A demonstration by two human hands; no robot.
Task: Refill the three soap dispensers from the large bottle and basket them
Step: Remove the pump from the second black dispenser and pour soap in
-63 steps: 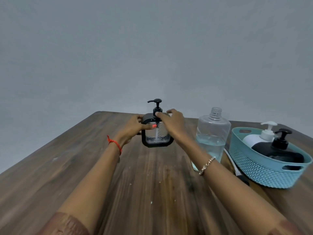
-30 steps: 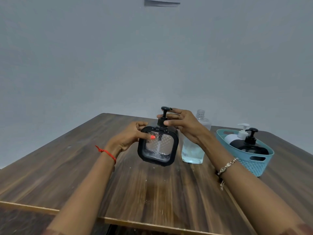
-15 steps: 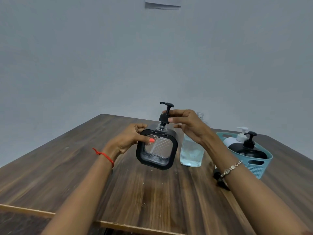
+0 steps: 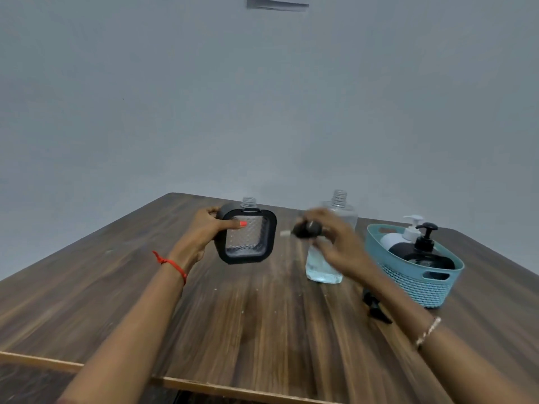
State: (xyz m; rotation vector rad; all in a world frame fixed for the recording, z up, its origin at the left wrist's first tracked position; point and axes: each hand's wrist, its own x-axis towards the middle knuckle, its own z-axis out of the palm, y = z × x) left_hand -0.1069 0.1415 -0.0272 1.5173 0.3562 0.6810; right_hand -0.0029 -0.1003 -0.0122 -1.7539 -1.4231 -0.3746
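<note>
My left hand (image 4: 207,228) grips the square clear dispenser with a black frame (image 4: 248,239), held above the table with its threaded neck bare. My right hand (image 4: 332,243) holds that dispenser's black pump head (image 4: 306,230), lifted off and tipped sideways to the right of the bottle. Behind my right hand stands the large clear bottle (image 4: 339,211), uncapped, with pale blue liquid low in it. A white dispenser (image 4: 399,236) and a black dispenser (image 4: 423,252) sit in the teal basket (image 4: 414,282) at the right.
A black cap or pump part (image 4: 374,307) lies on the wooden table (image 4: 262,325) under my right forearm, in front of the basket. The table's near edge runs across the bottom. A grey wall is behind.
The pump head has come off the square dispenser: my right hand pulled it out and moved it right. My left hand keeps its hold on the dispenser.
</note>
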